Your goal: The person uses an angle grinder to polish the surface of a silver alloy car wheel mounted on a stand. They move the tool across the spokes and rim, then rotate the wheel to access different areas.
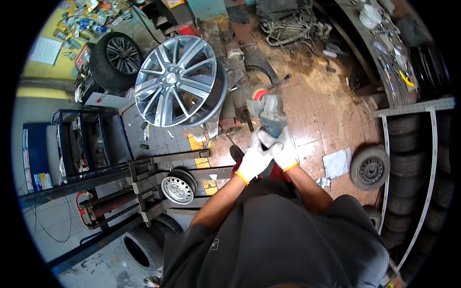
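Note:
Both of my hands wear white gloves with yellow cuffs and meet in front of my body. My right hand (284, 152) is wrapped round the rear body of an angle grinder (272, 117), which is blue-grey and dusty. From the left, my left hand (257, 161) closes on the same rear end, its fingers partly overlapped by the other glove. A worn disc with a red centre (260, 94) sits at the grinder's far end, and a dark side handle (280, 82) sticks out to the right. Beyond the hands to the left, a large silver multi-spoke alloy rim (174, 79) lies tilted, apart from the grinder.
A tyre on a dark wheel (115, 62) stands at the far left. A steel wheel (178, 189) lies by the metal lift frame (182, 157). On the right are another wheel (370, 167), a rack of tyres (406, 163) and a cluttered workbench (384, 57). Dust covers the tiled floor (312, 122).

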